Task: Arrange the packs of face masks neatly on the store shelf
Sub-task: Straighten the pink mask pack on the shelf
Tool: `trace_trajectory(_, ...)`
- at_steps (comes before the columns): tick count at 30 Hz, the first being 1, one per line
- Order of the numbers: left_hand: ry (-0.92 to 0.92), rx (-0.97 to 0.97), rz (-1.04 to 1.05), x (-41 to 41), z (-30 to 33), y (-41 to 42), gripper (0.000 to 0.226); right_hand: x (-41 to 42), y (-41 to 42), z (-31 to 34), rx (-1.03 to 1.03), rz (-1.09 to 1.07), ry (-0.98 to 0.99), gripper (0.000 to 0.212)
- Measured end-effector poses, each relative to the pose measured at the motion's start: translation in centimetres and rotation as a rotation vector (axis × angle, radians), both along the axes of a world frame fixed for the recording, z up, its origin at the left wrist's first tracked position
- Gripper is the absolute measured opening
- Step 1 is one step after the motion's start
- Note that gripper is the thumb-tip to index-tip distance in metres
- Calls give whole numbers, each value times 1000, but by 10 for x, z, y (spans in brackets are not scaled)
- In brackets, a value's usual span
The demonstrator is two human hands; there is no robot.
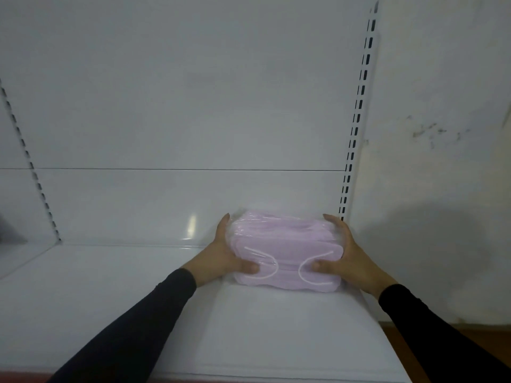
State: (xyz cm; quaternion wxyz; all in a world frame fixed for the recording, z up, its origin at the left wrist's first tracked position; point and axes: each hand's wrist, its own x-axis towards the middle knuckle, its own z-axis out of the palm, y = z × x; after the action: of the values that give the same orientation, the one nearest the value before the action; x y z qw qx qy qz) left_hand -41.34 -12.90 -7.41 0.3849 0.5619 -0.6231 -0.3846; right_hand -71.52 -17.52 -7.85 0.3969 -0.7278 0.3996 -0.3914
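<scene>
A clear plastic pack of pink face masks (286, 244) with white ear loops lies on the white store shelf (138, 286), near its right end and close to the back panel. My left hand (224, 255) grips the pack's left side, thumb on top and fingers along the edge. On the opposite side my right hand (345, 255) grips it the same way, thumb pressed on the top film. Both arms wear black sleeves.
The shelf's white back panel (179, 106) rises behind the pack. A slotted upright (356, 120) stands at the right end, another slotted upright (30, 161) at the left. A stained white wall (442, 134) lies to the right, with brown floor (492, 338) below.
</scene>
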Motion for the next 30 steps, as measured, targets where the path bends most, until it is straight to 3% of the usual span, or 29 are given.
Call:
trace_trajectory(5, 28, -72, -9, 5, -6, -8, 138, -10, -4, -3, 6, 21, 157, 137)
trace_trajectory(9, 30, -165, 29, -3, -5, -6, 121, -6, -5, -4, -32, -45, 72, 131)
trace_trajectory(12, 16, -214, 31, -4, -2, -4, 126, -4, -11, -2, -56, -47, 18, 128)
trace_trajectory(16, -28, -123, 11, 6, -2, 4, 135, -10, -13, -9, -6, -39, 87, 140)
trace_trajectory(20, -28, -85, -2, 9, -3, 4, 141, -12, -19, -11, 17, -69, 22, 142)
trace_trajectory(23, -20, -111, -30, 1, -6, 2, 133, -9, -22, -13, 39, -64, -3, 142)
trace_trajectory(30, -10, -140, -22, -4, -8, -12, 123, -3, -21, -15, 46, -12, -70, 108)
